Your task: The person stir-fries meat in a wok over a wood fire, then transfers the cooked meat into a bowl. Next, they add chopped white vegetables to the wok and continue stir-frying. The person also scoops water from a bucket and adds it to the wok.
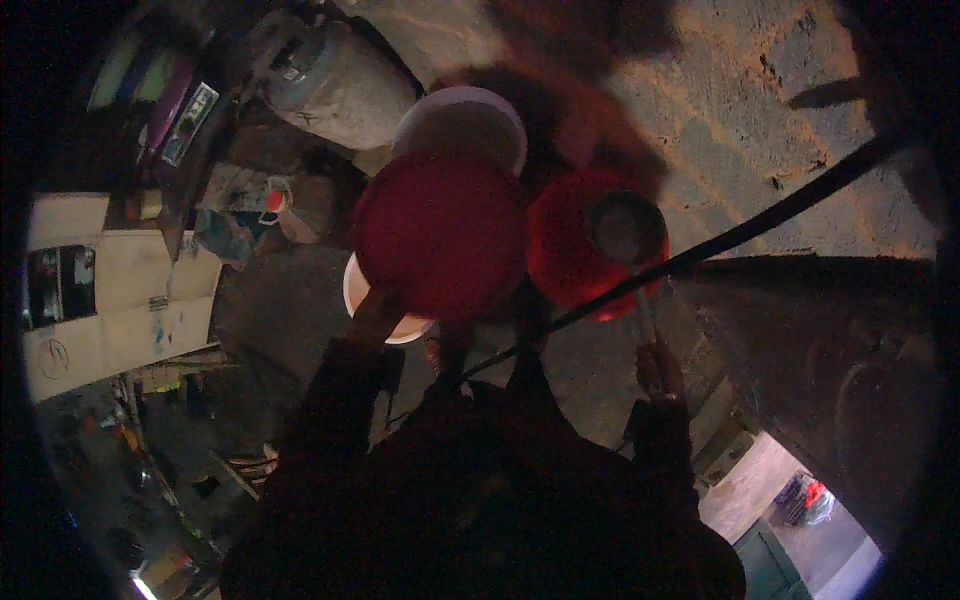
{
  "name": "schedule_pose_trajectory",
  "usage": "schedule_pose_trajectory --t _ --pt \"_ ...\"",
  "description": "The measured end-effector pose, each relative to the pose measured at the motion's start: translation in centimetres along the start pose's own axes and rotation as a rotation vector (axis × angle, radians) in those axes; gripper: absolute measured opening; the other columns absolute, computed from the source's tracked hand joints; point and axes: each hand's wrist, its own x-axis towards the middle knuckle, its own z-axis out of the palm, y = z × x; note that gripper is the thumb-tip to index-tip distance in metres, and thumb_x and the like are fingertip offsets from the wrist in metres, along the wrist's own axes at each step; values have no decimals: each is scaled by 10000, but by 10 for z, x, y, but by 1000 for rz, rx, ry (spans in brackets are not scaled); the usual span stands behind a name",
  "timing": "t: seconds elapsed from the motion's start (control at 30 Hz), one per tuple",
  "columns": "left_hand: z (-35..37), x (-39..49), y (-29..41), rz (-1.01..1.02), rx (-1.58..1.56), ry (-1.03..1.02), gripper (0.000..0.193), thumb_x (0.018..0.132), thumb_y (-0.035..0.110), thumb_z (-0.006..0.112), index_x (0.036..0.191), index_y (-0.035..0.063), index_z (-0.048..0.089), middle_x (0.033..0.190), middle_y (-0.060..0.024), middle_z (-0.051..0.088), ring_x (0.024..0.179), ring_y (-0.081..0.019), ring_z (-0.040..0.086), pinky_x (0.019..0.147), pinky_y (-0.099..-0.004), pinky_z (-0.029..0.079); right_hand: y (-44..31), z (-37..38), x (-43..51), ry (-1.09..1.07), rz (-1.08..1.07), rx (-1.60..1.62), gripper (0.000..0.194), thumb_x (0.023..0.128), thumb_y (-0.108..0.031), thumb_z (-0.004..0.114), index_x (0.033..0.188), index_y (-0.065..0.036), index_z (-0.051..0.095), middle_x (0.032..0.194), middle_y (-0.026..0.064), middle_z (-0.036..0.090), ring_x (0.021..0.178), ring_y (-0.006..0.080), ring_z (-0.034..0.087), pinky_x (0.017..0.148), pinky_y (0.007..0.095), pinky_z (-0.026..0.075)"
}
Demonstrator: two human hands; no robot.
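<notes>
The scene is dim. My left hand (381, 319) grips the near-left edge of a dark red round plastic tub or lid (442, 236); which of the two I cannot tell. Partly beneath it shows the rim of a pale bowl (355, 289), and past its far edge stands a whitish round container (461, 124). In my right hand (660, 369) is the handle of a long-handled metal scoop or pan (624, 225). Its round end lies over the mouth of a bright red bucket (559, 244), to the right of the dark red piece.
A large grey drum (337, 90) stands at the upper left. Light cabinets (150, 285) line the left side, with a red-and-white cup (276, 201) nearby. A black cable or strap (750, 225) crosses the view. Rough wall or floor (720, 142) fills the upper right; a bright opening (795, 502) shows lower right.
</notes>
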Motion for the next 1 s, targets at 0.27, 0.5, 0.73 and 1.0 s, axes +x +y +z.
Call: schedule_pose_trajectory --t 0.27,0.5,0.73,1.0 --pt "74 111 6 40 -287 119 486 816 252 577 1236 43 453 1144 -186 547 1070 -317 514 936 -387 402 -24 -4 -57 10 132 327 303 930 -388 427 777 -133 485 546 -54 395 386 79 342 343 246 312" --pt "115 177 -43 98 322 54 659 725 334 642 1275 51 413 1107 -206 547 981 -368 545 838 -418 466 -52 -8 -75 -261 309 387 282 909 -409 458 802 -155 513 557 -58 416 428 81 386 387 250 348" --pt "88 180 -41 288 291 62 625 733 240 620 1297 83 402 1160 -177 528 1010 -321 548 838 -385 476 -79 60 -81 -115 435 390 315 918 -419 431 792 -131 415 533 -29 367 376 80 332 333 223 291" --pt "87 98 -61 260 -130 -199 437 805 139 526 1236 80 479 1084 -119 574 940 -264 576 806 -333 486 -68 190 -85 -260 -2 -499 210 915 -285 466 1000 -93 460 636 33 452 390 103 385 341 222 331"
